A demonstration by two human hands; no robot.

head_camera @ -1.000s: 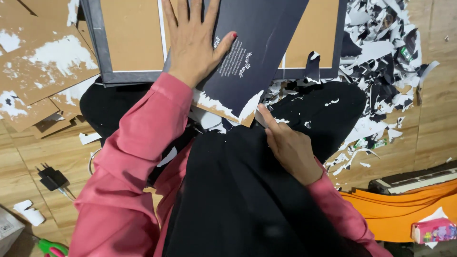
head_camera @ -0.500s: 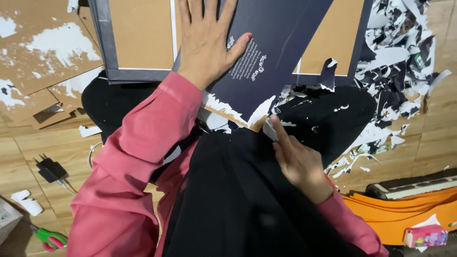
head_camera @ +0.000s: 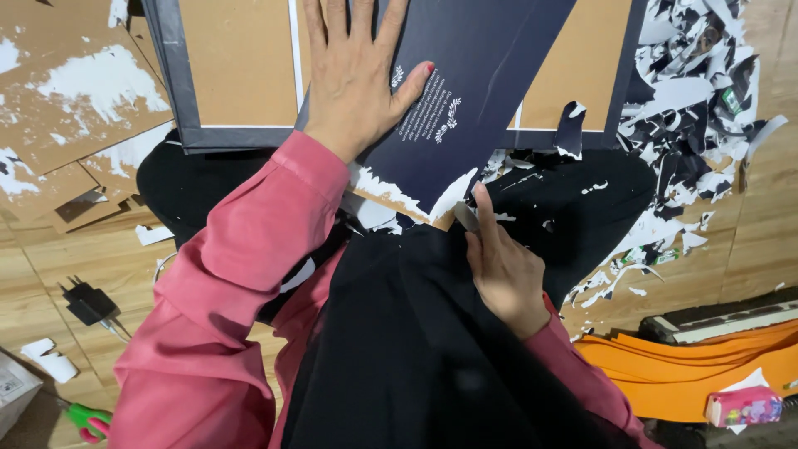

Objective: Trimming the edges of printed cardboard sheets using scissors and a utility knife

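Navy card sheet lies across the lap and grey frame — light, stiff, tear-prone. Left hand presses it flat, fingers spread; right hand pinches its torn lower edge, the best hold.

dark navy sheet | flat on cardboard | lower edge torn

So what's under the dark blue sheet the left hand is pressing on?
Under the dark blue sheet lies a brown board with a grey frame. The left hand and sheet cover its middle; the right hand peels the torn edge.
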